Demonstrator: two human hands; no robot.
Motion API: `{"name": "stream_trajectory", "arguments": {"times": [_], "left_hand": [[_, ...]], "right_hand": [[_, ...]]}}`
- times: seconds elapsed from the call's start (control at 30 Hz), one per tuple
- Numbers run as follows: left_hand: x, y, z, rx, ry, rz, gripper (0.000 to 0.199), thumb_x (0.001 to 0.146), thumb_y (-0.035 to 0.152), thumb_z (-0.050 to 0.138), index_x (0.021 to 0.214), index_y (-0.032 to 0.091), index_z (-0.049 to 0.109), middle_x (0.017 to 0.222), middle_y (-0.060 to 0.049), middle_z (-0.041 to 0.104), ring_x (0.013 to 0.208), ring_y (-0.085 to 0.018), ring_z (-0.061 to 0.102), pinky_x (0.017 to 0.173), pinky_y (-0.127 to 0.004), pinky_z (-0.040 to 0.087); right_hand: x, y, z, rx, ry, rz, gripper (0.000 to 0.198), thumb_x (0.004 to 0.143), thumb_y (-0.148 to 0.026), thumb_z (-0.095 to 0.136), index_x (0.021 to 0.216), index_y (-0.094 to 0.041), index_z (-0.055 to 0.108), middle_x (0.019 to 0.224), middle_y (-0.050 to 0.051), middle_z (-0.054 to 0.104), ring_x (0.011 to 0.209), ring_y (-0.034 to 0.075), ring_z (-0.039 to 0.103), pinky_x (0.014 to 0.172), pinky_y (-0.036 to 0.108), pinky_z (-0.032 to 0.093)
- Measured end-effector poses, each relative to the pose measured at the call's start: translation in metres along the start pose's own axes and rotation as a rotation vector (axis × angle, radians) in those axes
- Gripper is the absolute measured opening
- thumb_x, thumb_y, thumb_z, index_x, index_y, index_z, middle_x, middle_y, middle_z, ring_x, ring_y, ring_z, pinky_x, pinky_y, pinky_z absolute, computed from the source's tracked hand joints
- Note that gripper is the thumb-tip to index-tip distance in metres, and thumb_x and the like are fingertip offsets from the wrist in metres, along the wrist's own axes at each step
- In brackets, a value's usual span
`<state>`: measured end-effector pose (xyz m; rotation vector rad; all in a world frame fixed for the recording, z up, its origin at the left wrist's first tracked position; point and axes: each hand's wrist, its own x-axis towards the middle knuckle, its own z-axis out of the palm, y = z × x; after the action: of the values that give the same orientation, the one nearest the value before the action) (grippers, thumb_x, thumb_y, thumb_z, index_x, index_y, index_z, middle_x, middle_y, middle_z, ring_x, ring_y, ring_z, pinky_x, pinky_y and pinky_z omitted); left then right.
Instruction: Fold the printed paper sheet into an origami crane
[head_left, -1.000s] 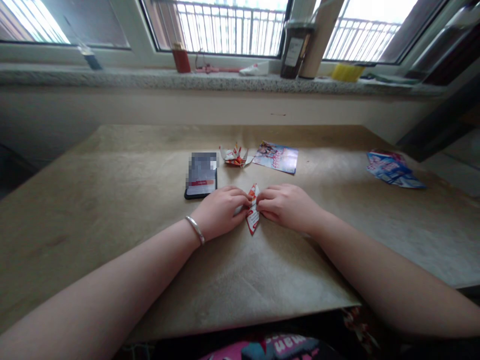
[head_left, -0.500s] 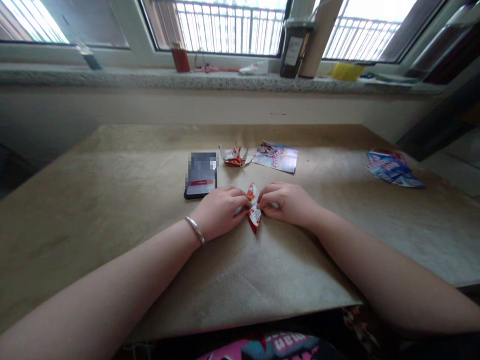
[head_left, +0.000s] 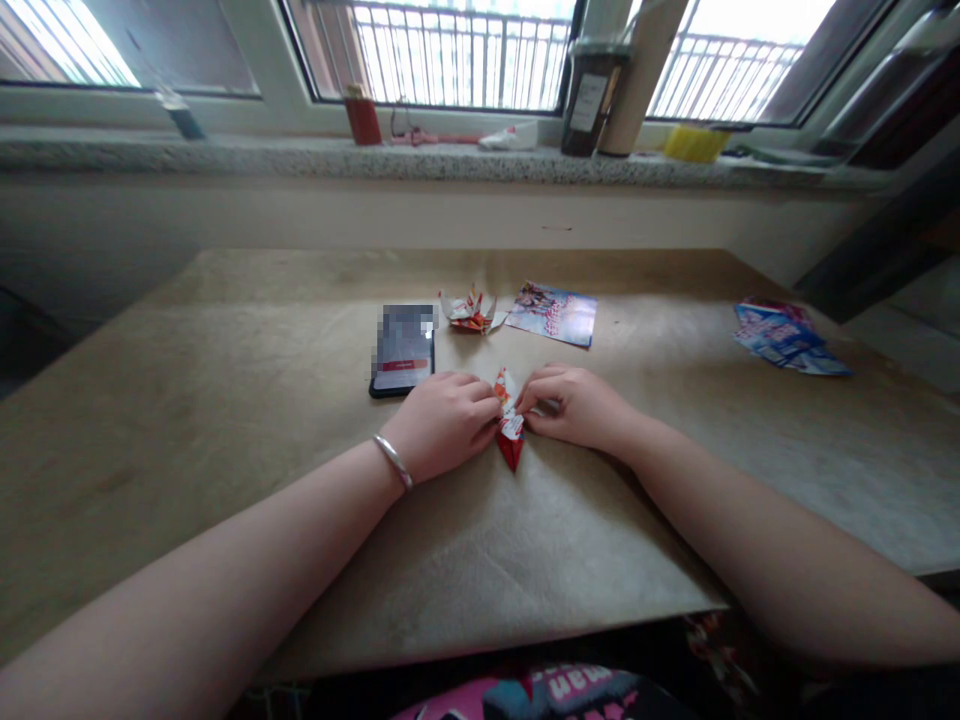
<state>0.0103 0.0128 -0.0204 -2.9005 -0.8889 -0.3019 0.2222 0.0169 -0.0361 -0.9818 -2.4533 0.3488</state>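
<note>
A small folded paper (head_left: pixel 511 448), red, white and orange with pointed ends, lies lengthwise between my hands at the middle of the table. My left hand (head_left: pixel 454 420), with a silver bangle at the wrist, has its fingers closed on the paper's left side. From the right, my right hand (head_left: pixel 568 403) pinches the opposite side between thumb and forefinger. The fingertips of both hands partly cover the paper's middle. Just beyond stands a folded paper figure (head_left: pixel 474 312) in similar colours, with several points sticking up.
A phone (head_left: pixel 403 350) with a blurred screen lies beyond my left hand. One printed sheet (head_left: pixel 555 313) rests at the back; a fanned stack of blue and red packets (head_left: pixel 787 338) is at the right. Jars and small items line the windowsill (head_left: pixel 450 160).
The near part of the folded paper has changed shape: a white flap now lies across its middle, with more red showing below. My hands have barely moved.
</note>
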Motion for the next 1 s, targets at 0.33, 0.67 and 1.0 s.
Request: {"name": "stream_trajectory", "arguments": {"times": [0.33, 0.67, 1.0], "left_hand": [[0.001, -0.003, 0.006, -0.023, 0.012, -0.016, 0.019, 0.088, 0.027, 0.049, 0.086, 0.018, 0.066, 0.089, -0.005, 0.066, 0.085, -0.018, 0.06, 0.079, -0.031, 0.047], [0.003, 0.0, 0.003, 0.075, 0.015, -0.004, 0.017, 0.087, 0.027, 0.049, 0.086, 0.017, 0.062, 0.087, -0.006, 0.065, 0.083, -0.019, 0.059, 0.075, -0.032, 0.046], [0.004, -0.002, 0.005, 0.111, 0.058, 0.044, 0.015, 0.086, 0.026, 0.053, 0.079, 0.015, 0.061, 0.081, -0.005, 0.065, 0.077, -0.018, 0.06, 0.083, -0.034, 0.046]], "right_hand": [[0.001, -0.013, -0.005, -0.339, -0.059, -0.055, 0.012, 0.08, -0.021, 0.055, 0.079, -0.02, 0.067, 0.082, 0.003, 0.068, 0.081, 0.018, 0.058, 0.07, 0.028, 0.041], [0.003, -0.013, 0.001, -0.212, 0.001, 0.109, 0.009, 0.071, -0.018, 0.06, 0.074, -0.019, 0.068, 0.079, 0.003, 0.068, 0.078, 0.018, 0.06, 0.068, 0.026, 0.042], [0.0, -0.019, -0.001, -0.194, -0.042, 0.072, 0.009, 0.075, -0.021, 0.059, 0.079, -0.022, 0.068, 0.085, 0.002, 0.07, 0.083, 0.018, 0.06, 0.073, 0.028, 0.044]]}}
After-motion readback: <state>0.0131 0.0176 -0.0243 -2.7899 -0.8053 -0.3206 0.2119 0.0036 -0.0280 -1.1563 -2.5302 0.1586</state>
